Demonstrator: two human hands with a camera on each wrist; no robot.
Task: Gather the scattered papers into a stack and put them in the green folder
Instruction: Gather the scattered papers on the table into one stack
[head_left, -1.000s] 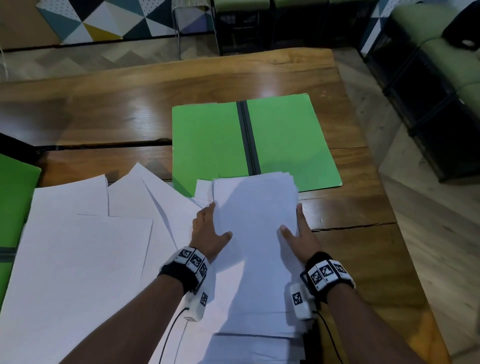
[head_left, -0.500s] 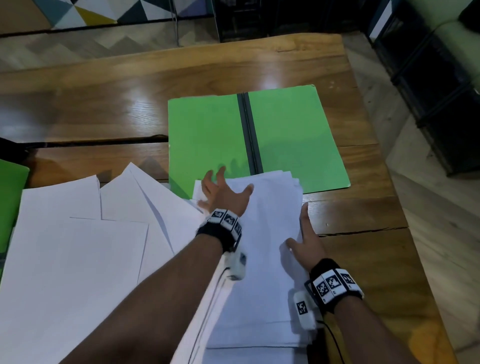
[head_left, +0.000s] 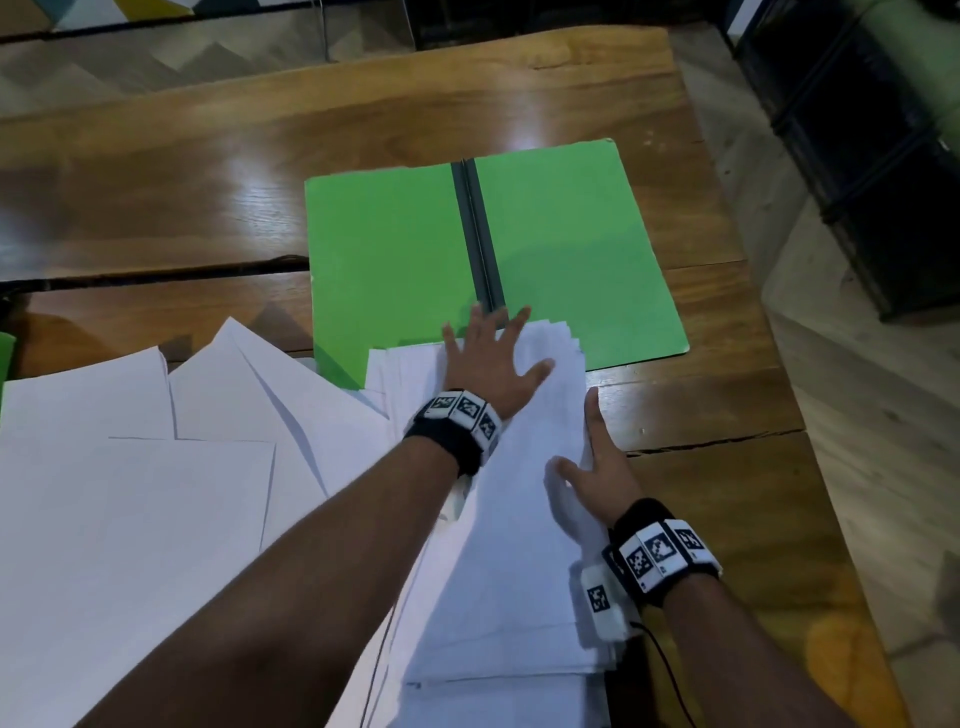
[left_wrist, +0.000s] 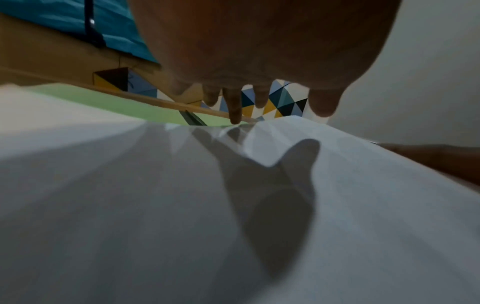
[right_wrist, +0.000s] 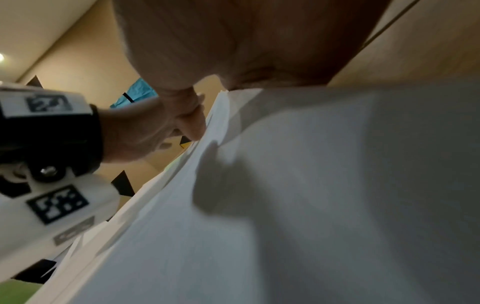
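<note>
On the wooden table (head_left: 156, 171), your left hand (head_left: 488, 358) hovers spread and your right hand (head_left: 597, 467) lies flat, fingers straight, on the white paper stack (head_left: 498, 545) overlapping the open green folder (head_left: 571, 249); uneven pressure could fan sheets.

Bare forearms, no sleeves. Black band on each wrist: left wristband (head_left: 457, 423), right wristband (head_left: 660, 558). Row of white square tiles with black-and-white coded markers along each band. White camera housing (head_left: 602, 603) under right wrist, marker on face, thin black cable (head_left: 670, 675) trailing back. Silver screw (right_wrist: 48, 170) on left mount.
</note>
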